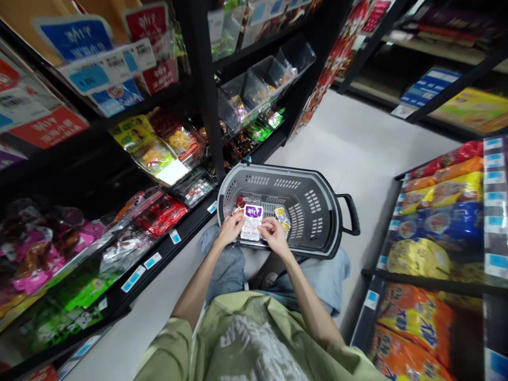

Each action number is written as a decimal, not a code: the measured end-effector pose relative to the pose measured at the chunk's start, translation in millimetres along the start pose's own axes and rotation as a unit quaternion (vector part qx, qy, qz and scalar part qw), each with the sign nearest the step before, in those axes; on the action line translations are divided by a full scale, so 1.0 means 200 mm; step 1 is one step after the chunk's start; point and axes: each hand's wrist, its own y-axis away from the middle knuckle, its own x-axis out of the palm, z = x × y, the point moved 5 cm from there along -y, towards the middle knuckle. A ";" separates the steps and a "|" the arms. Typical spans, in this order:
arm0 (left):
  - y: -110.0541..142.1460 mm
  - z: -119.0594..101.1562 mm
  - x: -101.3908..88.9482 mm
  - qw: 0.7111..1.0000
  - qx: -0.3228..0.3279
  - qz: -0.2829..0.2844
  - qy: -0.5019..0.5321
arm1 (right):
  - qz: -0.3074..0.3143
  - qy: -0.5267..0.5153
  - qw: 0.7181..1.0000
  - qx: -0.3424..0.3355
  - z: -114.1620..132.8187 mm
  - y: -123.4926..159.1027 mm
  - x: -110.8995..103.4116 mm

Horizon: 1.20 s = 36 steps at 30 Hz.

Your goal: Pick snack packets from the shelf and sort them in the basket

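Note:
Between my two hands is a small white snack packet [251, 224] with a purple label at its top, held over the near side of a grey shopping basket [278, 172]. My left hand [232, 228] pinches the packet's left edge. On its right edge, the fingers of my right hand [273, 234] are closed. Inside the basket, a yellow and silver packet [282, 217] lies just beyond my right hand. A red packet [242, 200] shows behind the white one, partly hidden by it. The basket's black handle [351, 214] sticks out to the right.
Shelves on the left hold red snack packets [163, 214], a yellow pack [148, 151] and clear bins [254, 87]. At right, a low rack carries orange bags [415, 317] and blue bags [440, 219]. Pale floor [357, 132] runs between them.

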 end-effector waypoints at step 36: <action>0.01 0.02 0.00 0.998 -0.030 0.019 0.054 | 0.001 0.029 1.000 0.000 -0.02 0.00 -0.01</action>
